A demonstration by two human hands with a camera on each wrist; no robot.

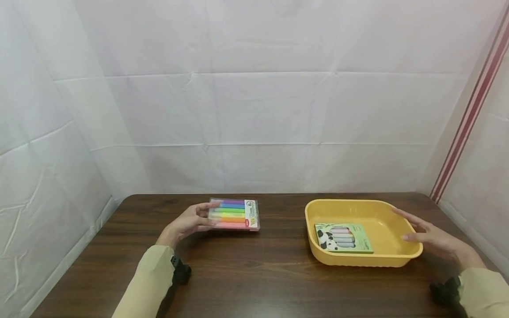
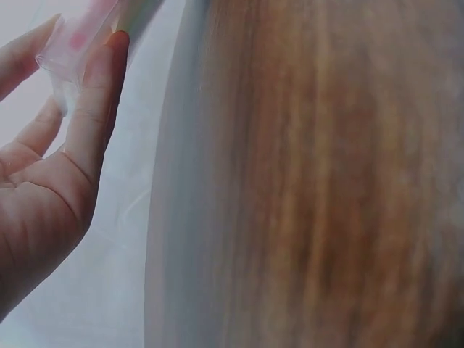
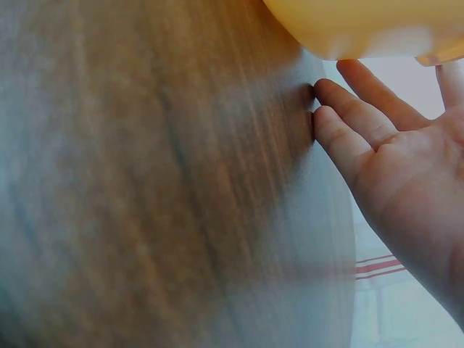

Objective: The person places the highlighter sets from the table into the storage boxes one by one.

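Note:
In the head view, my left hand [image 1: 190,224] holds a clear flat pack of highlighters [image 1: 232,214] by its left end, thumb on the near side and fingers on the far side. The pack shows a rainbow of colours and a white label. In the left wrist view, thumb and fingers pinch the pack's corner [image 2: 69,47]. My right hand [image 1: 435,240] is at the right end of a yellow tray [image 1: 381,229], its fingers spread loosely along the rim. In the right wrist view, the fingers [image 3: 362,116] look nearly straight beside the tray's underside.
A green box with a panda and marker pictures [image 1: 343,238] lies inside the tray, at its left. Both stand on a dark brown wooden table [image 1: 254,274]. White cloth [image 1: 258,110] hangs behind and at the sides, with a red stripe at right.

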